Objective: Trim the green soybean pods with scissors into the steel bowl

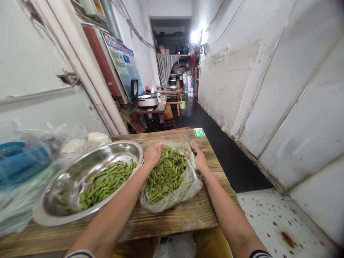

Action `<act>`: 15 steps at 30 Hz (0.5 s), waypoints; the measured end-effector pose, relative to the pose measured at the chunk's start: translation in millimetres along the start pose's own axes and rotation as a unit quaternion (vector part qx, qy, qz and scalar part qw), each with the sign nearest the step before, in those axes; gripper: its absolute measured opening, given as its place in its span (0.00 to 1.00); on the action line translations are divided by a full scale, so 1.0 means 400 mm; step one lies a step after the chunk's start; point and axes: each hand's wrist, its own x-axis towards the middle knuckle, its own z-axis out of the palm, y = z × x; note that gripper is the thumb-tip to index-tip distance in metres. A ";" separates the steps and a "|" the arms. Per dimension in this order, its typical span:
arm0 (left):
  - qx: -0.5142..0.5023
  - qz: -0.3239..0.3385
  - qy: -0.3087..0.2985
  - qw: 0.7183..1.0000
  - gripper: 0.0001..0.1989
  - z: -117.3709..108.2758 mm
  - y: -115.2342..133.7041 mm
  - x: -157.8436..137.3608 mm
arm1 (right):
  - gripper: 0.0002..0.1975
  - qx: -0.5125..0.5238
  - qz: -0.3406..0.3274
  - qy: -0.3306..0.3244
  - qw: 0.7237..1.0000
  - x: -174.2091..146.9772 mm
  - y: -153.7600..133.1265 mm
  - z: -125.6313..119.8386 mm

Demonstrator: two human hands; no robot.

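A clear plastic bag (185,191) full of green soybean pods (166,172) lies opened on the wooden table in front of me. My left hand (153,156) is at the bag's far left rim, its fingers closed on the plastic. On the opposite side, my right hand (198,159) grips what look like scissors (189,142), with a pale handle and the metal tip pointing away from me. Left of the bag, a large oval metal basin (80,161) contains more pods (107,182), heaped toward its right side. My left forearm passes over the basin's near right edge.
Plastic bags (24,193) and a blue container (23,157) crowd the table's left end. A green QR-code card (199,132) lies at the far right corner. Beyond stand another table with a white cooker (147,101), a stool (169,114) and a green bucket (182,104).
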 end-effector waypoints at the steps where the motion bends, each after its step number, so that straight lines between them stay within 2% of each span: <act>1: -0.003 0.019 -0.008 1.000 0.26 0.004 0.004 -0.010 | 0.20 0.009 -0.008 -0.003 1.000 0.000 0.009 -0.002; 5: -0.017 0.079 -0.033 0.996 0.19 0.021 0.021 -0.039 | 0.22 0.038 -0.027 -0.009 0.999 0.004 0.038 -0.009; 11: -0.012 0.052 -0.049 0.997 0.19 0.028 0.040 -0.070 | 0.24 0.075 -0.025 0.003 0.997 0.003 0.040 -0.022; 15: -0.012 0.062 -0.049 0.997 0.19 0.020 0.051 -0.105 | 0.27 0.089 -0.018 -0.003 0.996 -0.004 0.016 -0.033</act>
